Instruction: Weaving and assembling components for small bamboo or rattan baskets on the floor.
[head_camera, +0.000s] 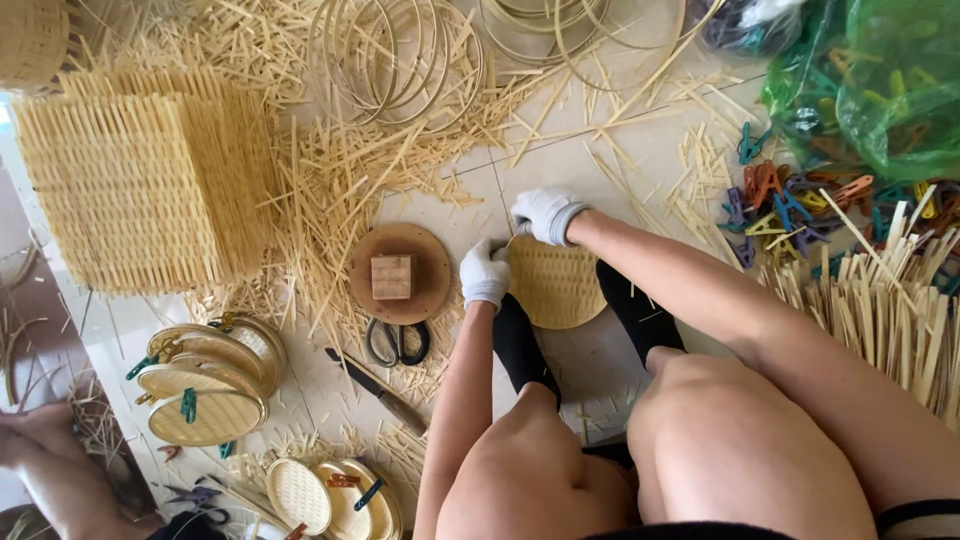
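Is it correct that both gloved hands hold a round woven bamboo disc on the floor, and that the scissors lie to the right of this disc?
Not entirely. The head view shows the left hand and right hand, both gloved, on the round woven bamboo disc, but the scissors lie to its left, below a round wooden board.

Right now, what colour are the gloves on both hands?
White, seen best in the head view: left hand, right hand.

Both gloved hands, left hand (485, 273) and right hand (546, 215), grip a round woven bamboo disc (556, 285) (held between black-socked feet) on the floor (600, 165).
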